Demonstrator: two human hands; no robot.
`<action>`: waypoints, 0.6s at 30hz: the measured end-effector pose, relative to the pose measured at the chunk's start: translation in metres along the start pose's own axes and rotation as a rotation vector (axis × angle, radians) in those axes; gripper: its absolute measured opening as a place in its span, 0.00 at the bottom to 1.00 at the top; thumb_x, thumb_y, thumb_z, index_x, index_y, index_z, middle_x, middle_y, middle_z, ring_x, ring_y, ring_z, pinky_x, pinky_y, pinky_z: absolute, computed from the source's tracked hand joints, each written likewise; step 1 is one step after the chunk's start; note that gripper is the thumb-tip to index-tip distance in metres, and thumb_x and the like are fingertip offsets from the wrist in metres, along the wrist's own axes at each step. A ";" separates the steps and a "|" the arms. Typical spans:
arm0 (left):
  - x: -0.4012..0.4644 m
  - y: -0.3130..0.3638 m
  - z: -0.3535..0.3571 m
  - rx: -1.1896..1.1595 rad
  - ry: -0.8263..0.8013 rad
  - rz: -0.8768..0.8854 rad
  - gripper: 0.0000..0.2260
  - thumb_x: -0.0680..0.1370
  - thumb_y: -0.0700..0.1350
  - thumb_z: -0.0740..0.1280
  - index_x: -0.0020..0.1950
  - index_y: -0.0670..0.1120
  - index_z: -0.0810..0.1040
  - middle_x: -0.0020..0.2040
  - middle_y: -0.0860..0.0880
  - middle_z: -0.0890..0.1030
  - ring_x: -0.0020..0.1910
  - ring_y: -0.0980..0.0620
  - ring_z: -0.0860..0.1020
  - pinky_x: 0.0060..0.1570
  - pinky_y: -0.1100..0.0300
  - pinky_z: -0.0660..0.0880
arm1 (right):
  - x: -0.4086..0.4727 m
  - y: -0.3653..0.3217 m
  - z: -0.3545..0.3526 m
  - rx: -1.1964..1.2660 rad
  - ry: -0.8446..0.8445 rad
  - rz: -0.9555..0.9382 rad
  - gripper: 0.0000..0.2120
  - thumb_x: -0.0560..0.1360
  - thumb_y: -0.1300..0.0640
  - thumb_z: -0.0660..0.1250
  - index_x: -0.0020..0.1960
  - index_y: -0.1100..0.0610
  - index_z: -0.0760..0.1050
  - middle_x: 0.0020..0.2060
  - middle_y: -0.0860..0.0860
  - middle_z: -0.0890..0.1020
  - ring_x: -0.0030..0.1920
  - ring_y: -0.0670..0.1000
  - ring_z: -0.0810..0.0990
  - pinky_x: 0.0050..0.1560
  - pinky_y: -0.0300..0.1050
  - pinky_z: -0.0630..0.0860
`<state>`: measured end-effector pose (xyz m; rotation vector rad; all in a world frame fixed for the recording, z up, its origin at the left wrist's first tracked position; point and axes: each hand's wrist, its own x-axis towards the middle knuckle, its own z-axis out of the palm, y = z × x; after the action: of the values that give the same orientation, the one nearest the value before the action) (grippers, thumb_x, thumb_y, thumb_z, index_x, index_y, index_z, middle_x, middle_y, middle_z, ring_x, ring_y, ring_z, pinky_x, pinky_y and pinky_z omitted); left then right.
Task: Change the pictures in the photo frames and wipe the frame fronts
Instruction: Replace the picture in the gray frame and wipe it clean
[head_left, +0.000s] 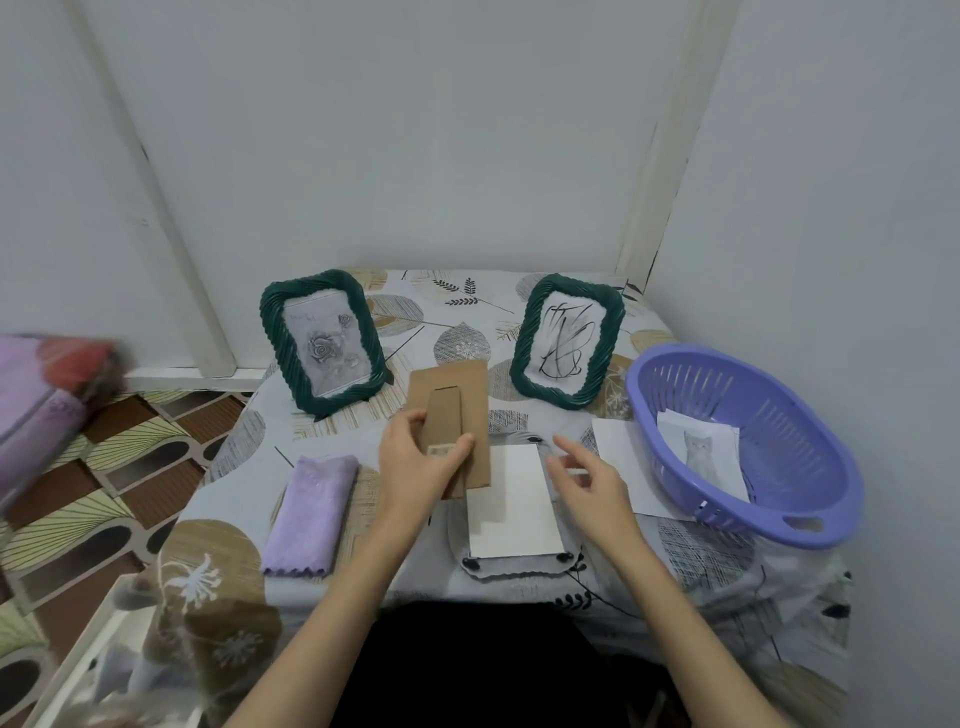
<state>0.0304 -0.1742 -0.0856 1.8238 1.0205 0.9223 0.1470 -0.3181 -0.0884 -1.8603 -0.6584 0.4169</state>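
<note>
Face-down frame (511, 564) lies open with loose paper (511, 501) — left hand (415, 462) pinches the backing board (457, 410), right hand (587, 480) hovers spread and empty — a careless sweep could shift the paper crooked.

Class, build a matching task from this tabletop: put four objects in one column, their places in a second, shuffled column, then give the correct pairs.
Objects
1. brown cardboard frame backing
2. folded lilac microfibre cloth
3. printed cat picture
4. green twisted-rim frame with rose drawing

Places
A. inside the purple plastic basket
B. standing at the table's far left
C. held in the left hand
D. lying flat left of the hands

Pairs: 1-C, 2-D, 3-A, 4-B
</note>
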 end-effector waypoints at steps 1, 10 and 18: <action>-0.002 0.004 0.003 -0.031 -0.052 -0.040 0.25 0.67 0.48 0.75 0.60 0.43 0.72 0.59 0.47 0.74 0.59 0.52 0.72 0.59 0.62 0.67 | -0.002 -0.008 0.002 0.127 -0.064 0.008 0.17 0.76 0.58 0.64 0.65 0.55 0.71 0.46 0.52 0.78 0.37 0.47 0.76 0.38 0.36 0.74; -0.012 -0.004 0.002 -0.035 -0.402 -0.038 0.28 0.72 0.41 0.71 0.69 0.42 0.66 0.59 0.48 0.76 0.52 0.52 0.74 0.53 0.62 0.71 | 0.006 0.005 -0.003 -0.003 -0.098 0.014 0.27 0.66 0.68 0.73 0.64 0.59 0.73 0.38 0.48 0.77 0.35 0.49 0.74 0.48 0.47 0.78; -0.012 -0.019 -0.003 0.190 -0.571 0.076 0.33 0.64 0.43 0.78 0.67 0.41 0.71 0.62 0.45 0.77 0.65 0.47 0.71 0.65 0.58 0.66 | 0.008 0.028 0.003 -0.140 -0.099 0.058 0.27 0.65 0.65 0.75 0.63 0.59 0.74 0.40 0.52 0.78 0.31 0.44 0.72 0.41 0.37 0.73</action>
<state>0.0174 -0.1775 -0.1038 2.1226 0.6949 0.3092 0.1580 -0.3190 -0.1153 -2.0049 -0.7166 0.5144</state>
